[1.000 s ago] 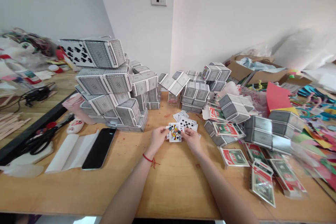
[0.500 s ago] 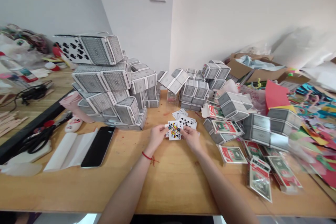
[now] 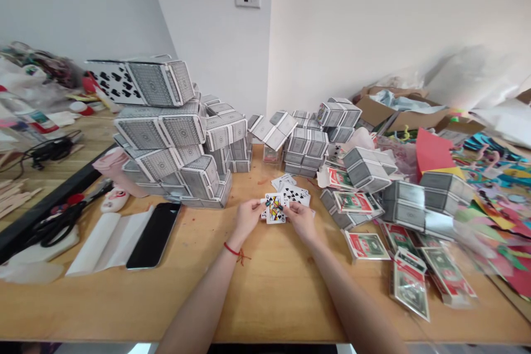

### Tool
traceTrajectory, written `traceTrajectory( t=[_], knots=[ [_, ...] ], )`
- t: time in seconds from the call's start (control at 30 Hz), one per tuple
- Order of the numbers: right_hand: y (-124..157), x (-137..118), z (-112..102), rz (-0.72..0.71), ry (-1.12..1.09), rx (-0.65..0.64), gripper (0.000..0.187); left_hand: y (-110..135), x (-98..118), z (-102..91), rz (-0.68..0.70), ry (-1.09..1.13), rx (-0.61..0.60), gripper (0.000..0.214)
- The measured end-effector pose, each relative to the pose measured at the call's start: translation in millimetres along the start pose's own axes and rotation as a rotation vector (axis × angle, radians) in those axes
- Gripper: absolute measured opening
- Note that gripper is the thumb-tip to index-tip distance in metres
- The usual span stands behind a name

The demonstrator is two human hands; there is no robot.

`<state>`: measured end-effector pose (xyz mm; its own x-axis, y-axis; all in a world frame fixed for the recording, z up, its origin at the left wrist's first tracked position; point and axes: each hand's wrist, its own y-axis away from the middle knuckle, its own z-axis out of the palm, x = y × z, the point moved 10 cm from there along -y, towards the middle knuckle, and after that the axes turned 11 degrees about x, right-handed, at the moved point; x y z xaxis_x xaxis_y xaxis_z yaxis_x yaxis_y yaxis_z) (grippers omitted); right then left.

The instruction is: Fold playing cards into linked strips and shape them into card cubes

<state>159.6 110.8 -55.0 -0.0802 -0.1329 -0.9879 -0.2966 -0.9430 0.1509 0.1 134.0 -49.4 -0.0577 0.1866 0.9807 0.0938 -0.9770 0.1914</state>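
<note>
My left hand [image 3: 248, 217] and my right hand [image 3: 301, 217] meet at the middle of the wooden table [image 3: 269, 298]. Both pinch a face-up queen playing card [image 3: 275, 209] by its side edges, just above the tabletop. A red string bracelet [image 3: 234, 251] is on my left wrist. Right behind the held card lie a few loose face-up cards [image 3: 293, 193]. Cubes folded from grey-backed cards are stacked in a tall pile [image 3: 174, 133] to the left and a lower pile [image 3: 309, 141] behind my hands.
A black phone [image 3: 154, 235] and folded white paper [image 3: 102, 241] lie at left, with scissors [image 3: 58, 225] beyond. Red card packs [image 3: 415, 282] and more card cubes [image 3: 409, 204] crowd the right. Coloured paper [image 3: 493, 193] and a cardboard box [image 3: 398, 110] fill the far right.
My hands keep hold of the card and barely shift. The view has drifted slightly.
</note>
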Motion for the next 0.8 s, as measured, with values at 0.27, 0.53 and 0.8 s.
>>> traceTrajectory(
  t=[0.27,0.53,0.8],
  knots=[
    [-5,3,-11,-0.009,-0.016,0.060,0.033,16,4,18.2,-0.192,0.244,-0.316,0.028],
    [-1,-3,-13,-0.031,-0.012,0.100,0.030,21,3,27.0,-0.193,0.228,-0.348,0.036],
    [4,-6,-5,0.005,-0.076,0.057,0.027,20,0,18.0,-0.202,0.241,-0.154,0.035]
  ],
)
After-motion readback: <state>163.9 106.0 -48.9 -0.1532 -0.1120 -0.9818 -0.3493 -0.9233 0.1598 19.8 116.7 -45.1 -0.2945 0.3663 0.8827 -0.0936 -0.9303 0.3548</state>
